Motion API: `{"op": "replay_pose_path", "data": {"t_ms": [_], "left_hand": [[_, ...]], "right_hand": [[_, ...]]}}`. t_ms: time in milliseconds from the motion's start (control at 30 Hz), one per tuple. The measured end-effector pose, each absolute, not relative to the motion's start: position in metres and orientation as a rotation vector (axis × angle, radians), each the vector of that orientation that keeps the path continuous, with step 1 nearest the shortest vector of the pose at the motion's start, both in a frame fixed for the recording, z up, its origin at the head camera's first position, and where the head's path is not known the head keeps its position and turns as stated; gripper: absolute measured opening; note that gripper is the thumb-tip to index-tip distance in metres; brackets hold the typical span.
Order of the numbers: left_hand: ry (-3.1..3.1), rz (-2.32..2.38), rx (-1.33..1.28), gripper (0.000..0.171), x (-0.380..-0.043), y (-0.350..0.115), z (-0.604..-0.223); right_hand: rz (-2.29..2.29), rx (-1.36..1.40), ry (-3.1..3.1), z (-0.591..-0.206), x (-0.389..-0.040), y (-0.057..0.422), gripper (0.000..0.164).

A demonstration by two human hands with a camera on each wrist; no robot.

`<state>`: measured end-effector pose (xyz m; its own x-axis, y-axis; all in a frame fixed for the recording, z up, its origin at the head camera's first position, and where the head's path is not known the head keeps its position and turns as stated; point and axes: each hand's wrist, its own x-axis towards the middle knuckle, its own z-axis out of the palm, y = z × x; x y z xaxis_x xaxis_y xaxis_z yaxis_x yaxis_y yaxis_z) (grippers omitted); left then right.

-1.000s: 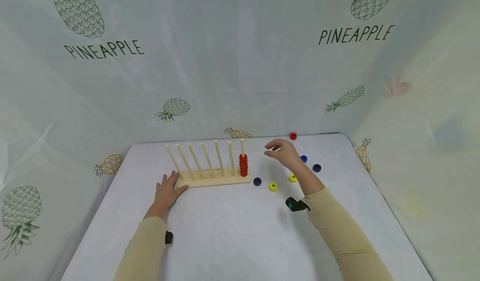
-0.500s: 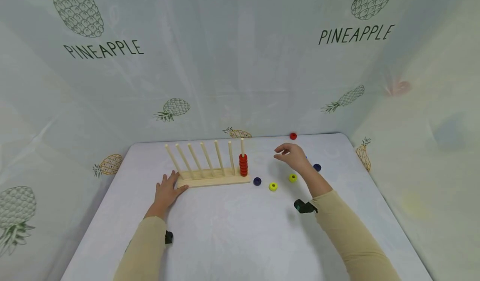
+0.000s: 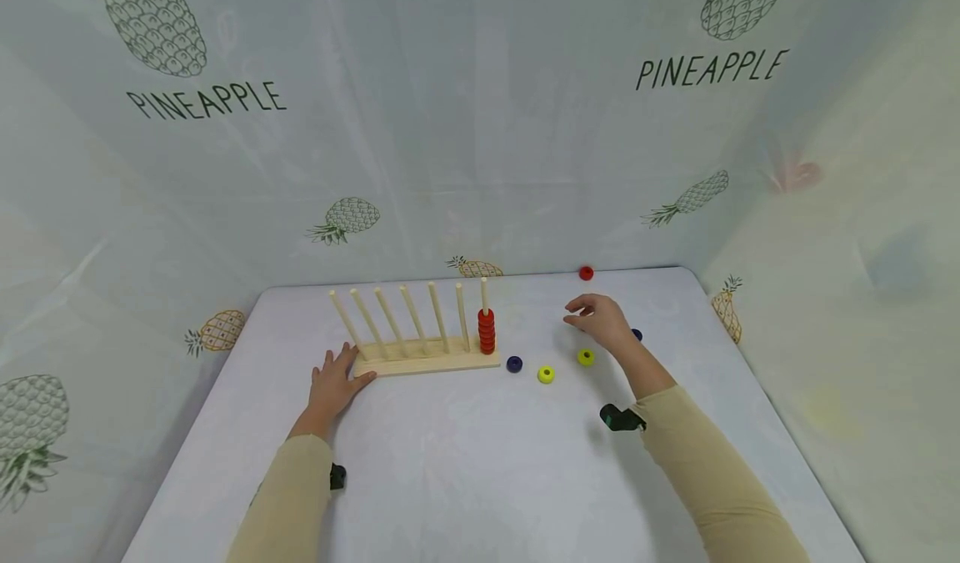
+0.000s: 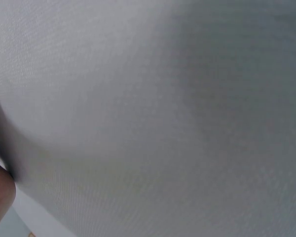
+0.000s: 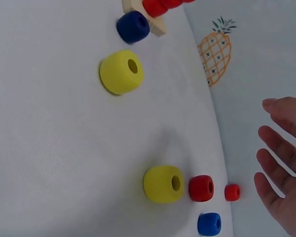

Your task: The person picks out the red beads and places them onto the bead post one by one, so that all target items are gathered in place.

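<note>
My left hand point(image 3: 332, 385) rests at the left end of a wooden abacus stand point(image 3: 427, 364), thumb along its front and fingers spread behind. A stack of red beads point(image 3: 486, 332) fills the lower part of the rightmost peg; the other pegs are bare. Over the table to the right, my right hand point(image 3: 602, 319) hovers with loosely bent fingers and nothing between them. Below it in the right wrist view lie a yellow bead point(image 5: 157, 183), a red bead point(image 5: 198, 188) and a blue bead point(image 5: 207, 224). In the left wrist view, only a bit of hand point(image 4: 0, 192) shows.
Right of the stand lie a dark blue bead point(image 3: 513, 369) and another yellow bead point(image 3: 546, 379). One more red bead point(image 3: 586, 273) sits at the table's back edge. A dark blue bead point(image 3: 637, 334) peeks out behind the right wrist. A pineapple-print curtain point(image 3: 480, 129) hangs behind.
My right hand has moved away from the peg with the red stack, rightward and slightly down in the head view, now covering the blue bead. My left hand and the stand stay put.
</note>
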<state>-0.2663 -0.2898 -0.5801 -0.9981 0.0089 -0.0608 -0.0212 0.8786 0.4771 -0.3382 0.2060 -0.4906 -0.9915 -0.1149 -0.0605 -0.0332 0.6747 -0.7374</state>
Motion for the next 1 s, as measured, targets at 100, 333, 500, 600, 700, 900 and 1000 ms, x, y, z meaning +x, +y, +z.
{"op": "replay_pose_path", "data": {"t_ms": [100, 333, 500, 600, 700, 900, 1000], "left_hand": [[2.981, 0.761, -0.016, 0.080, -0.266, -0.290, -0.580], [2.991, 0.752, -0.016, 0.080, -0.265, -0.288, -0.579], [2.999, 0.751, -0.011, 0.079, -0.265, -0.287, -0.578], [2.995, 0.759, -0.007, 0.078, -0.264, -0.287, -0.578], [2.993, 0.761, -0.001, 0.078, -0.264, -0.288, -0.578], [2.991, 0.780, -0.008, 0.078, -0.264, -0.287, -0.577], [2.996, 0.793, -0.010, 0.078, -0.264, -0.286, -0.577]], "right_hand": [[-1.218, -0.099, 2.787, -0.496, -0.340, 0.209, 0.033], [-1.232, -0.046, 2.801, -0.507, -0.340, 0.215, 0.032], [-1.250, 0.028, 2.796, -0.512, -0.340, 0.218, 0.032], [-1.256, 0.056, 2.810, -0.515, -0.339, 0.219, 0.031], [-1.262, 0.064, 2.830, -0.518, -0.339, 0.221, 0.031], [-1.298, 0.067, 2.847, -0.527, -0.339, 0.224, 0.030], [-1.307, 0.089, 2.841, -0.532, -0.340, 0.225, 0.031]]}}
